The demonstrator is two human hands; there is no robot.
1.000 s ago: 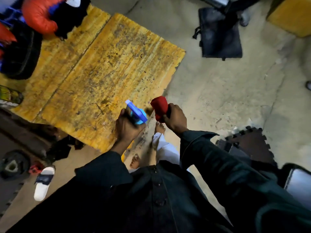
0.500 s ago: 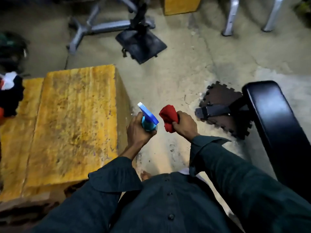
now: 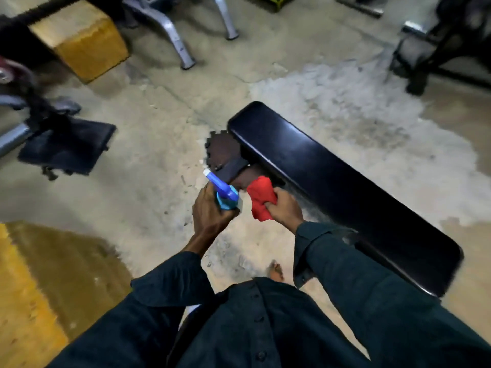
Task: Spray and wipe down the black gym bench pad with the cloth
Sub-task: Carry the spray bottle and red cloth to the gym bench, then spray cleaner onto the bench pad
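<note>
**Beside the bench: spray could miss the pad**

Left hand [image 3: 211, 211] grips spray bottle [image 3: 221, 191], nozzle aimed at floor [image 3: 148, 160], so mist may land there. Right hand [image 3: 284, 208] clutches balled red cloth [image 3: 260, 199]; wiping bunched risks streaks. Black pad [image 3: 340, 187] lies right, unsprayed.

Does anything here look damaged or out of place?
Yes. A dark foam floor mat by the black bench pad has a ragged, chewed-looking edge, and the concrete floor around the bench is patchy and discoloured.
</note>
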